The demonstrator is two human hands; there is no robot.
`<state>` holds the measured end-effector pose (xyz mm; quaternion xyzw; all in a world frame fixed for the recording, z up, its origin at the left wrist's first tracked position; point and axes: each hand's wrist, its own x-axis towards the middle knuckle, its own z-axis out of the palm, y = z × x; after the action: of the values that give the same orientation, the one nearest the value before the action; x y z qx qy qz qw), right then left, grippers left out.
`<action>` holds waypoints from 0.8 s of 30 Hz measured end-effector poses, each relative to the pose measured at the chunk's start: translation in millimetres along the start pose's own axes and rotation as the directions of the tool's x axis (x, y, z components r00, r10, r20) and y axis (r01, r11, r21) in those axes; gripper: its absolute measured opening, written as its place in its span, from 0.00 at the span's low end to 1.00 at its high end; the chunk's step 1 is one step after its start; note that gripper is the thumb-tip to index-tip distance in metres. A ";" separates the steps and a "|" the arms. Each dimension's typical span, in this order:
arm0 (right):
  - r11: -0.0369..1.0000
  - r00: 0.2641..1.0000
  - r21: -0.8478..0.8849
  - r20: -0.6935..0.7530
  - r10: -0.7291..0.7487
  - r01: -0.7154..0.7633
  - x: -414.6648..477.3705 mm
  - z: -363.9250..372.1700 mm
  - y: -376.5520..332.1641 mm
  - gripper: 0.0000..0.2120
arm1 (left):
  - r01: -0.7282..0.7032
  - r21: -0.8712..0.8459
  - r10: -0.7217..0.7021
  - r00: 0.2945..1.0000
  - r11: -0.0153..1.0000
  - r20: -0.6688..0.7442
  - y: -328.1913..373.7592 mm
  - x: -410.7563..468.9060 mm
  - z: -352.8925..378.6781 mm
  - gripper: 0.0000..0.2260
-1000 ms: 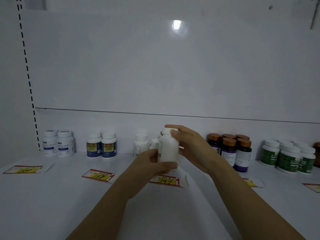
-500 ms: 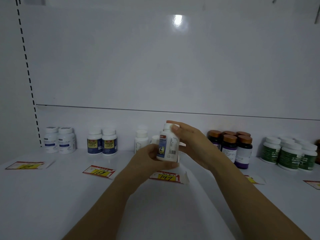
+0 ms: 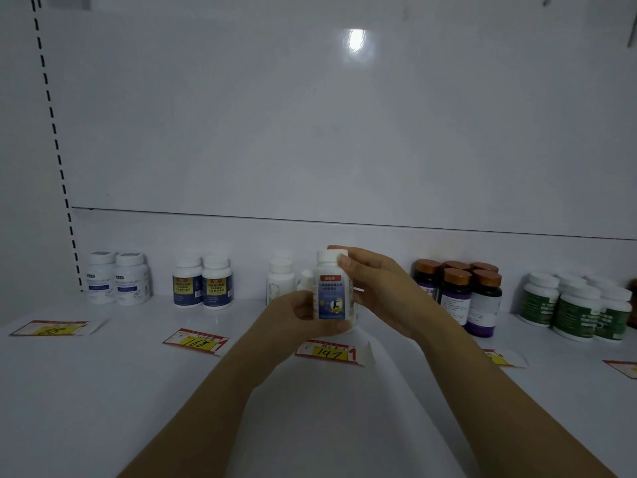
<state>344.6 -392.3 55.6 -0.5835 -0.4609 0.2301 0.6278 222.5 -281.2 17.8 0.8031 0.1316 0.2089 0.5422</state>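
Both hands hold the white supplement bottle (image 3: 331,291) upright at the shelf (image 3: 103,391) front, over the 147 price tag (image 3: 327,351). Your left hand (image 3: 300,315) cups its lower body and your right hand (image 3: 375,288) pinches the cap. Set it down with the blue label facing front, in line with the white bottles (image 3: 281,281) behind. Your fingers hide its base, so contact with the shelf cannot be told, and dim light blurs the small print.
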 end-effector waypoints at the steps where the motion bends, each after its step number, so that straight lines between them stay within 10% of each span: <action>1: 1.000 1.000 -0.009 0.006 0.005 -0.005 -0.2 0.1 -0.2 0.16 | 0.000 -0.009 0.000 1.000 1.000 -0.004 -0.1 0.0 -0.1 0.19; 9: 0.928 0.987 -0.337 0.052 -0.151 0.160 -5.1 17.3 -9.0 0.23 | -0.141 0.028 0.143 0.978 0.990 -0.150 -2.4 2.0 -5.6 0.24; 17: 0.700 0.837 -0.478 0.161 -0.524 0.530 -6.0 39.3 0.4 0.20 | -0.308 0.395 0.466 0.783 0.866 -0.412 -6.0 10.0 -10.4 0.19; 24: 0.803 0.894 -0.422 0.042 -0.446 0.420 -5.2 30.9 -1.6 0.25 | -0.306 0.202 0.359 0.869 0.930 -0.341 4.5 4.6 -10.6 0.24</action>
<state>315.6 -380.9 52.3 -0.5905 -0.6014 -0.0413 0.5365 221.4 -272.2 26.3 0.7957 0.1057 0.4378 0.4050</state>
